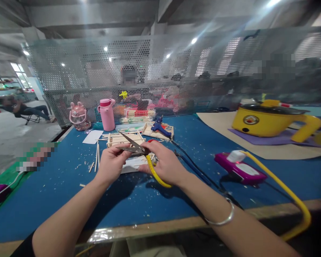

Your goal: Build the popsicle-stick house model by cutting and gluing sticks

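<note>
My right hand (163,162) grips a pair of scissors (135,147) with yellow and red handles, its blades parted and pointing left. Close to the lower blade, my left hand (113,160) has its fingers pinched together; what lies between them is too small to make out. Behind the blades is a frame of thin wooden sticks (113,139). A white sheet (131,165) lies partly hidden beneath my hands. Loose sticks (97,157) rest left of my left hand. A blue glue gun (160,127) sits on another stick structure (147,130) farther back.
A pink bottle (107,116) and a pink jug (80,117) stand at the back left of the blue table (69,182). At right are a yellow pot (267,120), a purple power strip (240,168) and cables. A perforated screen (96,71) borders the back.
</note>
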Tool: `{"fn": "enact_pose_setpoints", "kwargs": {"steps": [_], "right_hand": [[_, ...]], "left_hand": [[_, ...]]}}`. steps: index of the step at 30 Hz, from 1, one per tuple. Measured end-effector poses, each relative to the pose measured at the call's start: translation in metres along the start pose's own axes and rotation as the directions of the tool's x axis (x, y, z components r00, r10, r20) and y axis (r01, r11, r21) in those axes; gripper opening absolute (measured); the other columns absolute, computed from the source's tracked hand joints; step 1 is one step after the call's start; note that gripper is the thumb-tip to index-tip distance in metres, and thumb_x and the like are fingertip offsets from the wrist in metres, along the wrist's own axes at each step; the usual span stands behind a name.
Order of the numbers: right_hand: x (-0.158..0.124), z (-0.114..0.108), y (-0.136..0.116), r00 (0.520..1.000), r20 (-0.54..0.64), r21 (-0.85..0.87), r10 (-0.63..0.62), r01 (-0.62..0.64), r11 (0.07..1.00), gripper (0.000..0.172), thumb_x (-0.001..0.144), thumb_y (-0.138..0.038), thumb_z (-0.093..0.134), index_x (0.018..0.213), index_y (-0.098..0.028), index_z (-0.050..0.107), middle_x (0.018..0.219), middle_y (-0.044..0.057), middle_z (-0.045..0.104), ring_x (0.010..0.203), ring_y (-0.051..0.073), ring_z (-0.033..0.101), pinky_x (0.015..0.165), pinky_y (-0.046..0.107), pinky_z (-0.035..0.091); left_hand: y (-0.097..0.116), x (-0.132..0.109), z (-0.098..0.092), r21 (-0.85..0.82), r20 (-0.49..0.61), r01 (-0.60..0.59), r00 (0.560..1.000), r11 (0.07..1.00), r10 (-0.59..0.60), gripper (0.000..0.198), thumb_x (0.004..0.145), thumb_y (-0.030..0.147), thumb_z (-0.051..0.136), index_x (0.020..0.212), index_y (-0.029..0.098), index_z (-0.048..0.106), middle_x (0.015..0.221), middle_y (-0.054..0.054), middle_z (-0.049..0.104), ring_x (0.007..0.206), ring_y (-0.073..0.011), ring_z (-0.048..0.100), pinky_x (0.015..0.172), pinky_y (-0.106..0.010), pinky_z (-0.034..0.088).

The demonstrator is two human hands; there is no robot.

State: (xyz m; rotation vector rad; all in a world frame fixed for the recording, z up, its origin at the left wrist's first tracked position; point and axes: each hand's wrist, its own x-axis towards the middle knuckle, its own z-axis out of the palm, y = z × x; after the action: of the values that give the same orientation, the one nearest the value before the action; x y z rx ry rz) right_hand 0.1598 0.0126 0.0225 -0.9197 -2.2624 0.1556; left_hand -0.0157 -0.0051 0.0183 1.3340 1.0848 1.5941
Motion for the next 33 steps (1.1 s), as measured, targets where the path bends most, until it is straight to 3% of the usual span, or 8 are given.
{"fn": "enact_pose_setpoints", "kwargs": {"steps": [8, 14, 23, 33], "right_hand": [[-0.0016, 0.0042, 0.0003, 0.999, -0.024, -0.011, -0.022, 0.021, 1.000, 0.054, 0.069, -0.049, 0.059, 0.111, -0.017, 0.048, 0.096, 0.008, 0.054, 0.086, 0.020, 0.052, 0.074, 0.031, 0.041], [-0.0005, 0.0042, 0.0003, 0.992, -0.094, -0.080, -0.081, 0.073, 0.994, 0.056, 0.067, -0.052, 0.059, 0.109, -0.017, 0.049, 0.092, 0.009, 0.054, 0.084, 0.020, 0.051, 0.073, 0.032, 0.042], [-0.0005, 0.0042, 0.0015, 0.990, -0.097, -0.120, -0.101, 0.089, 0.989, 0.057, 0.066, -0.056, 0.057, 0.108, -0.017, 0.051, 0.091, 0.009, 0.057, 0.083, 0.020, 0.053, 0.072, 0.031, 0.042], [-0.0025, 0.0050, 0.0090, 0.985, -0.092, -0.061, -0.147, 0.142, 0.988, 0.053, 0.069, -0.051, 0.058, 0.106, -0.014, 0.054, 0.095, 0.010, 0.062, 0.086, 0.019, 0.057, 0.075, 0.029, 0.044]], "left_hand": [[-0.0004, -0.0027, 0.0017, 0.049, 0.067, -0.011, 0.998, 0.999, 0.007, 0.017, 0.061, 0.029, 0.067, 0.069, 0.015, 0.070, 0.053, 0.001, 0.059, 0.044, -0.0056, 0.038, 0.043, -0.019, 0.032], [-0.0028, -0.0025, 0.0016, 0.046, 0.065, 0.014, 0.998, 0.999, -0.017, 0.022, 0.060, 0.034, 0.067, 0.068, 0.014, 0.070, 0.051, 0.001, 0.057, 0.043, -0.0043, 0.035, 0.041, -0.018, 0.031], [-0.0006, -0.0035, 0.0027, 0.028, 0.057, -0.025, 0.998, 0.999, 0.023, 0.016, 0.061, 0.028, 0.067, 0.067, 0.014, 0.069, 0.050, 0.002, 0.057, 0.042, -0.0039, 0.035, 0.040, -0.017, 0.030], [0.0008, -0.0046, 0.0027, 0.007, 0.087, -0.067, 0.994, 0.998, 0.066, 0.011, 0.060, 0.022, 0.068, 0.067, 0.014, 0.069, 0.057, -0.001, 0.064, 0.051, -0.0092, 0.052, 0.049, -0.020, 0.042]]}}
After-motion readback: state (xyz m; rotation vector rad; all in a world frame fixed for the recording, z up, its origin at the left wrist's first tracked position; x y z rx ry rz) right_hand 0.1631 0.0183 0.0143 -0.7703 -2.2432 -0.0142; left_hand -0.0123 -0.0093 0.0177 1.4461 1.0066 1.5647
